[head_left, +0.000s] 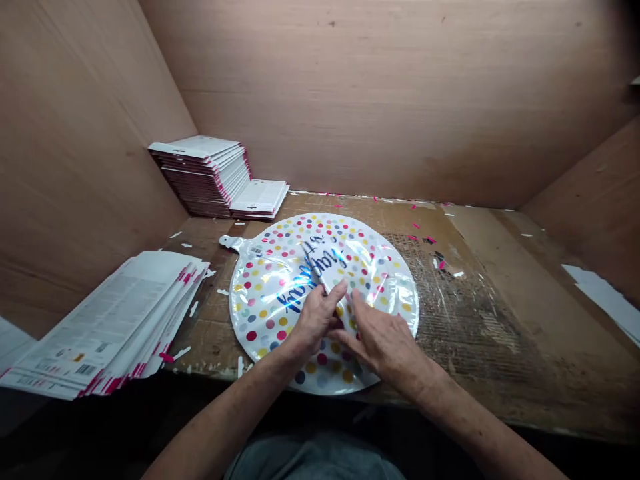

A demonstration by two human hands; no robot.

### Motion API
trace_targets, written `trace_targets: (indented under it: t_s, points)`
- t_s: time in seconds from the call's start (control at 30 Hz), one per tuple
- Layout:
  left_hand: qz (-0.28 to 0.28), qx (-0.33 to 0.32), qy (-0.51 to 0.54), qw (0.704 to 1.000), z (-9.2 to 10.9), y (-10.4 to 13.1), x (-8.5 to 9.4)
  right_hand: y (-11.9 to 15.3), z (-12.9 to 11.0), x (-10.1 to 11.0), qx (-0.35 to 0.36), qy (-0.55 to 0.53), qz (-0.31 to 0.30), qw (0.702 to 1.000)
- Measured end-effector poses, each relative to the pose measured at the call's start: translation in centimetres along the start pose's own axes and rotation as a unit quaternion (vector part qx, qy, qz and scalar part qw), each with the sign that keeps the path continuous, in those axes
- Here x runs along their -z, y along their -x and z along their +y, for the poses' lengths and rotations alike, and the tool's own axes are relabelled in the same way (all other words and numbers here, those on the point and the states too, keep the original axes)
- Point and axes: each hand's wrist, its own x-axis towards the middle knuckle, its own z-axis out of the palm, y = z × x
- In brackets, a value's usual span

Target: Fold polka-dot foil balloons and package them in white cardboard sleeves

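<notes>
A round, flat foil balloon (270, 293) with coloured dots and "Happy Birthday" lettering lies on the cardboard-covered table, its tail pointing to the upper left. Near its middle the foil is creased and partly lifted. My left hand (316, 320) is closed on this fold, thumb on top and the other fingers curled, partly out of sight. Over the right half of the balloon, my right hand (385, 337) rests with thumb and forefinger apart. The thumb reaches toward my left hand; its remaining fingers are partly hidden.
Printed white card sleeves with pink edges form a stack (200, 170) in the back left corner. More sleeves lie in a fanned pile (110, 320) at the front left. Pink and white scraps (415, 237) dot the table. White paper strips (603, 297) lie far right. Wooden panels (380, 93) enclose the table.
</notes>
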Motion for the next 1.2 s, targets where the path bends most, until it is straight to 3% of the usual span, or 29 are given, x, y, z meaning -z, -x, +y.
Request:
trace_targets:
  t_s: [0.07, 0.17, 0.23, 0.3, 0.33, 0.4, 0.47, 0.53, 0.57, 0.63, 0.73, 0.8, 0.9, 1.07, 1.2]
  points:
    - [0.016, 0.007, 0.051, 0.999, 0.4, 0.3, 1.8, 1.0, 0.2, -0.7, 0.144, -0.052, 0.026, 0.988]
    - [-0.006, 0.051, 0.066, 0.997, 1.4, 0.7, 5.4, 1.4, 2.2, -1.5, 0.234, -0.049, 0.079, 0.968]
    - [-0.034, 0.083, -0.023, 0.996, 1.7, 1.3, 7.4, 0.8, 3.4, -2.5, 0.237, -0.015, 0.116, 0.964]
    - [-0.001, 0.057, -0.214, 0.975, 1.5, 1.9, 8.7, 0.0, 3.9, -3.7, 0.240, 0.016, 0.108, 0.965]
    - [0.044, 0.006, -0.318, 0.947, 1.3, 2.2, 9.2, -0.3, 4.0, -4.1, 0.239, 0.027, 0.086, 0.967]
    - [0.119, -0.150, -0.475, 0.859, 0.7, 2.5, 9.8, -0.8, 3.9, -4.3, 0.242, 0.034, 0.033, 0.969]
    - [0.084, -0.295, -0.542, 0.782, 0.1, 2.5, 10.3, -1.3, 3.7, -3.4, 0.244, 0.012, -0.008, 0.970]
    - [-0.008, -0.343, -0.565, 0.751, -0.4, 2.2, 10.8, -2.3, 3.8, -2.0, 0.230, -0.036, -0.045, 0.972]
    - [-0.035, -0.337, -0.567, 0.751, -0.5, 2.0, 11.0, -3.2, 4.0, -1.2, 0.211, -0.067, -0.068, 0.973]
    - [-0.022, -0.302, -0.547, 0.781, -0.6, 1.5, 11.3, -5.5, 4.4, -0.3, 0.130, -0.127, -0.106, 0.978]
    - [0.073, -0.218, -0.455, 0.860, -0.5, 0.4, 11.1, -9.4, 4.7, -0.7, -0.034, -0.144, -0.078, 0.986]
    - [0.137, -0.161, -0.402, 0.891, -0.4, -0.3, 10.6, -11.2, 4.5, -1.7, -0.097, -0.101, -0.031, 0.990]
    - [0.195, -0.133, -0.408, 0.882, -0.3, -1.1, 9.9, -12.3, 3.7, -3.0, -0.114, -0.020, -0.017, 0.993]
    - [0.229, -0.164, -0.441, 0.852, -1.0, -1.1, 9.2, -12.8, 2.7, -3.7, -0.121, 0.115, 0.009, 0.986]
    - [0.263, -0.178, -0.472, 0.823, -1.8, -0.6, 9.2, -14.2, 2.3, -3.8, -0.136, 0.126, -0.024, 0.982]
